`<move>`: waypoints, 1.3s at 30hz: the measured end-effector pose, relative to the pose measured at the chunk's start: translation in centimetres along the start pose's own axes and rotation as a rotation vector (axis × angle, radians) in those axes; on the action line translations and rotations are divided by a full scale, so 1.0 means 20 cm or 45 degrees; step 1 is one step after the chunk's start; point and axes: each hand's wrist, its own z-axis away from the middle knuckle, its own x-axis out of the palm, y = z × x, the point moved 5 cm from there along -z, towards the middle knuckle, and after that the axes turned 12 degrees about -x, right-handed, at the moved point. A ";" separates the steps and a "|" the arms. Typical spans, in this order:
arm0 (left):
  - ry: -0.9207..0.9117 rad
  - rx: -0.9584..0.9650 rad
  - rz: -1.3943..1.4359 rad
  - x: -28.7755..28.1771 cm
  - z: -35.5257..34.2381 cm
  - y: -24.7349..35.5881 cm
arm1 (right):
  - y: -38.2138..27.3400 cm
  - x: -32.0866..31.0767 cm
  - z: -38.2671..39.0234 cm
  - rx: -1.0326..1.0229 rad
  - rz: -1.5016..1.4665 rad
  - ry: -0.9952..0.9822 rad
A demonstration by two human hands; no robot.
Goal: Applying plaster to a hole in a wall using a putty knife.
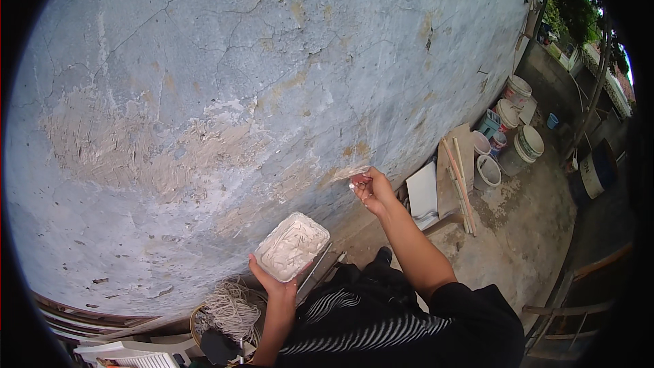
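My left hand (275, 285) is closed on the near edge of a rectangular tub (294, 247) filled with pale beige putty, its surface ridged and uneven. Held up close to the wall, my right hand (373, 192) grips a putty knife (357, 178); its reddish part shows between my fingers, and a smear of putty lies by its edge. Some putty sticks to my right fingers. The cracked grey-blue wall (225, 41) carries a broad patch of beige putty (136, 146) on the left and thinner smears nearer my right hand.
Several buckets (528, 144) line the wall's foot at right. Long wooden strips (458, 184) and a white panel (422, 194) lean there. A bundle of rope (231, 310) lies below my left hand. A dark drum (599, 170) and wooden frame (579, 310) stand far right.
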 end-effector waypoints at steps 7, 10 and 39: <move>-0.021 0.036 -0.001 -0.01 0.02 0.00 | -0.18 0.08 0.02 -0.091 -0.111 -0.099; -0.017 0.043 0.019 -0.03 0.02 0.01 | -0.20 0.00 0.14 -0.159 -0.151 0.004; 0.029 0.010 0.020 0.02 0.01 -0.05 | 0.11 -0.14 -0.04 0.023 0.149 0.036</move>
